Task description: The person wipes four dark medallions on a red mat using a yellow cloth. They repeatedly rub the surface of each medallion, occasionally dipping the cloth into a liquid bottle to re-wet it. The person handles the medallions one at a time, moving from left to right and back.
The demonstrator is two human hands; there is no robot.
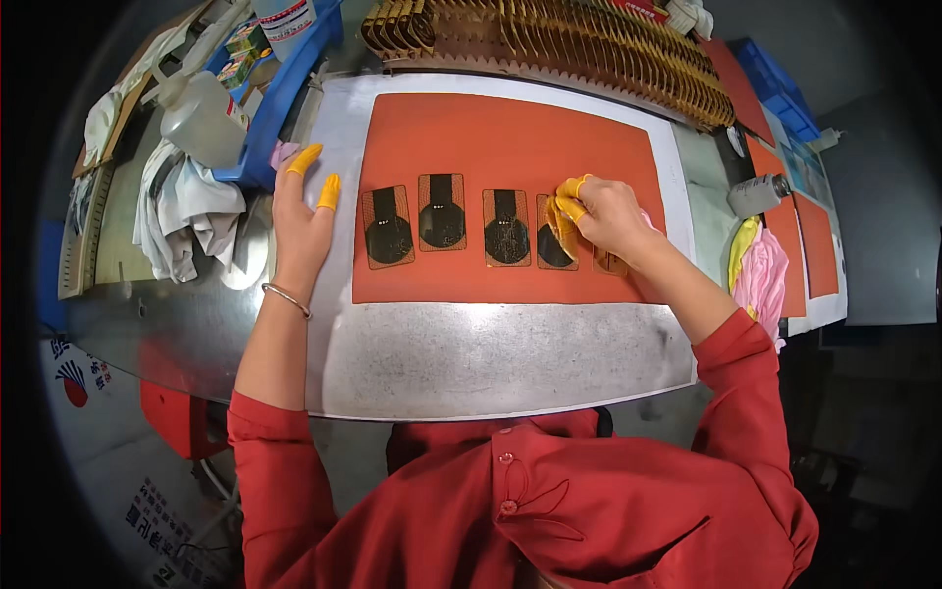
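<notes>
Right hand (601,218) pinches a yellow cloth (561,228) on the fourth card (551,234); left hand (302,224) rests flat, fingers (329,192) spread, holding nothing, beside the orange mat (510,137). A white-labelled bottle (201,116) lies upper left.

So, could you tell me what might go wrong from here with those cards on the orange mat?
1. The right hand presses on the fourth card with capped fingers; it could slide toward the third card and break the row.
2. A fifth card lies mostly hidden under that hand, so it may get dragged unnoticed.
3. The left hand rests at the mat edge, near the first card; a shift could nudge it.
</notes>
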